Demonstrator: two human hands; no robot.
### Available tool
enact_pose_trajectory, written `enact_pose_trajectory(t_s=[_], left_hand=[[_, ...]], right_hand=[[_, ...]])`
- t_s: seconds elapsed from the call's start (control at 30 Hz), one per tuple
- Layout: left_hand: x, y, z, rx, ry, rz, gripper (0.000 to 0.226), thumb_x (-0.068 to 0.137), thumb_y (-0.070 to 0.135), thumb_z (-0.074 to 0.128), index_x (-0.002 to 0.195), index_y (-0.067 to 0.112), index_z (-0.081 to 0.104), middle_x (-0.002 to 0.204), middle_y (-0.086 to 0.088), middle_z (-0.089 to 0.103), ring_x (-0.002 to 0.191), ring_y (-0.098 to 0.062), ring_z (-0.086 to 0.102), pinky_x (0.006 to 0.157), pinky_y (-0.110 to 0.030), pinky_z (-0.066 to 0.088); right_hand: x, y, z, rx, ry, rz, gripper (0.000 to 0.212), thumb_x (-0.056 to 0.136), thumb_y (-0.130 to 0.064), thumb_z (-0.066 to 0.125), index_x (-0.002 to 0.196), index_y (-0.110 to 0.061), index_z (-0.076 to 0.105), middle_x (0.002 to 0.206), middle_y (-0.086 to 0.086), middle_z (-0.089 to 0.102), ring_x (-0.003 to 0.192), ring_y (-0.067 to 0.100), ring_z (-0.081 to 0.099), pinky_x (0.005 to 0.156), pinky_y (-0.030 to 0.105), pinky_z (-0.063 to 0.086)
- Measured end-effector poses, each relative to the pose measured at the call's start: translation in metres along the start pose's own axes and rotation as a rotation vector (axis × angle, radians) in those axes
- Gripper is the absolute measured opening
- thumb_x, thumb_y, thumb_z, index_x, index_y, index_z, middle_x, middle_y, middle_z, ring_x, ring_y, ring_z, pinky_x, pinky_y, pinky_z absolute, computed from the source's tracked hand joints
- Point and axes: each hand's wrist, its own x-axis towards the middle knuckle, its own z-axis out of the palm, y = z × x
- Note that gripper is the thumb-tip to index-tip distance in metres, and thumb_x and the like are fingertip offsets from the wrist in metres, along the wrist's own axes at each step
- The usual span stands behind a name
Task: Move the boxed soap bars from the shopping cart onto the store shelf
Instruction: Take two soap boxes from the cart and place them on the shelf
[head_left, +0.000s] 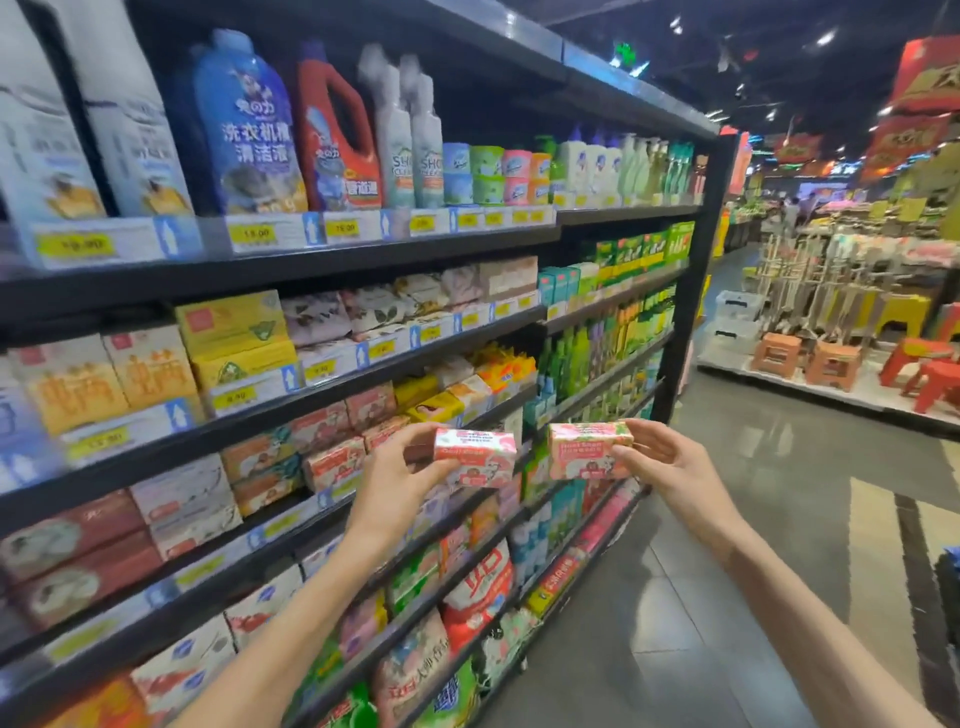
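Left hand (400, 475) pinching one soap box (475, 457), right hand (662, 467) pinching another (589, 449). Best to slot both beside matching pink boxes (332, 462) on shelf (291, 512), labels outward.

glossy grey tiled floor (727, 597), dark ceiling (779, 47) with spot lights.

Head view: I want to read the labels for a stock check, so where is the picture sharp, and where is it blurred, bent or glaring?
Head view: sharpest at the centre, where the left hand and right hand each hold a soap box, though the print stays soft; the yellow price tags at left smear; the shelf rails bow from the wide lens; ceiling lights glare on the floor.
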Motion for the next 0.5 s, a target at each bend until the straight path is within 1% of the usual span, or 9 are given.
enact_pose_trajectory(t_s=[0.07,0.13,0.23,0.27,0.33,0.4,0.43,0.47,0.5], left_hand=[[0.016,-0.010,-0.003,0.072,0.089,-0.030,0.042,0.085,0.027,0.080,0.124,0.027,0.066,0.114,0.015,0.071,0.101,0.005,0.066,0.084,-0.015,0.054],[0.027,-0.020,-0.007,0.112,0.179,-0.081,0.043,0.085,0.029,0.080,0.126,0.029,0.065,0.117,0.014,0.070,0.103,0.004,0.065,0.087,-0.018,0.054],[0.034,-0.030,-0.016,0.168,0.313,-0.169,0.045,0.083,0.032,0.082,0.124,0.032,0.066,0.118,0.014,0.071,0.106,0.000,0.066,0.094,-0.034,0.057],[0.034,-0.036,-0.019,0.188,0.356,-0.191,0.045,0.082,0.033,0.083,0.124,0.033,0.066,0.117,0.015,0.071,0.107,-0.001,0.066,0.095,-0.038,0.057],[0.032,-0.043,-0.026,0.226,0.434,-0.249,0.046,0.080,0.032,0.084,0.122,0.033,0.067,0.116,0.014,0.071,0.108,-0.003,0.066,0.097,-0.040,0.056],[0.028,-0.054,-0.035,0.240,0.502,-0.318,0.047,0.079,0.032,0.086,0.122,0.032,0.067,0.116,0.012,0.071,0.109,-0.006,0.066,0.098,-0.041,0.056],[0.026,-0.056,-0.038,0.245,0.527,-0.349,0.047,0.079,0.032,0.085,0.123,0.030,0.067,0.116,0.011,0.071,0.109,-0.006,0.066,0.099,-0.039,0.055],[0.025,-0.061,-0.042,0.250,0.550,-0.368,0.047,0.080,0.029,0.085,0.123,0.027,0.067,0.116,0.011,0.071,0.107,-0.004,0.066,0.098,-0.033,0.055],[0.025,-0.064,-0.045,0.258,0.571,-0.389,0.045,0.081,0.027,0.084,0.123,0.024,0.067,0.115,0.011,0.070,0.103,0.001,0.064,0.094,-0.023,0.055]], right_hand=[[0.040,0.009,0.012,0.007,-0.075,-0.031,0.047,0.085,-0.025,0.078,0.129,-0.018,0.063,0.117,-0.006,0.073,0.109,0.012,0.069,0.094,0.029,0.056],[0.078,0.016,0.026,0.015,-0.181,-0.053,0.047,0.086,-0.026,0.077,0.130,-0.020,0.063,0.120,-0.008,0.072,0.111,0.008,0.068,0.094,0.023,0.055],[0.127,0.025,0.054,0.047,-0.316,-0.071,0.048,0.085,-0.031,0.078,0.130,-0.023,0.063,0.122,-0.010,0.071,0.110,0.004,0.066,0.094,0.023,0.055],[0.139,0.027,0.065,0.053,-0.347,-0.079,0.049,0.084,-0.031,0.078,0.130,-0.024,0.063,0.121,-0.012,0.070,0.108,-0.001,0.066,0.092,0.018,0.053],[0.159,0.031,0.087,0.069,-0.399,-0.098,0.049,0.085,-0.027,0.078,0.131,-0.020,0.063,0.119,-0.014,0.068,0.102,-0.011,0.064,0.083,0.006,0.050],[0.174,0.037,0.112,0.094,-0.445,-0.094,0.047,0.085,-0.022,0.077,0.129,-0.016,0.063,0.114,-0.013,0.069,0.097,-0.014,0.064,0.077,0.003,0.048],[0.180,0.040,0.124,0.097,-0.463,-0.094,0.046,0.085,-0.022,0.078,0.128,-0.015,0.064,0.113,-0.012,0.069,0.096,-0.013,0.065,0.076,0.004,0.049],[0.185,0.042,0.136,0.097,-0.482,-0.097,0.045,0.084,-0.023,0.078,0.126,-0.016,0.065,0.112,-0.012,0.070,0.097,-0.011,0.065,0.076,0.004,0.049],[0.189,0.044,0.146,0.096,-0.504,-0.102,0.044,0.084,-0.024,0.078,0.125,-0.018,0.065,0.111,-0.012,0.070,0.098,-0.009,0.066,0.075,0.005,0.050]])
